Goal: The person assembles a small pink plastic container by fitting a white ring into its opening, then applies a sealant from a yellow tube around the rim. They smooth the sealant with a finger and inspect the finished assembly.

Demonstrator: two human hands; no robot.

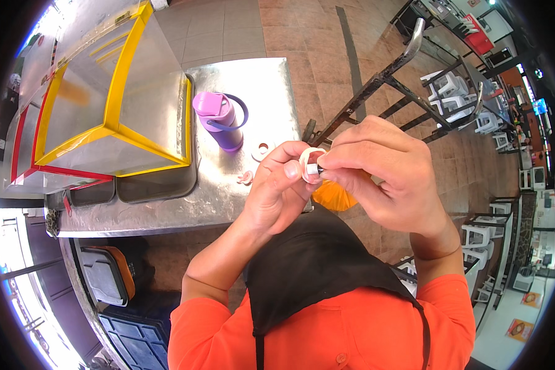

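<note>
Two pinches, nearly closed: the left hand [276,187] holds a pale pink ring [304,160], the right hand [385,169] a small white-and-black piece [312,168] at it, by the surface's [266,80] right edge. Beyond, a purple bottle [227,127] stands near that edge.

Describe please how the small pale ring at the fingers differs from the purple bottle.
The small pale ring is held in the left hand, while the purple bottle stands on the metal table. The ring is a round, open band; the bottle is tall and roughly cylindrical, with a lid and a looped handle. The ring is much smaller than the bottle.
</note>
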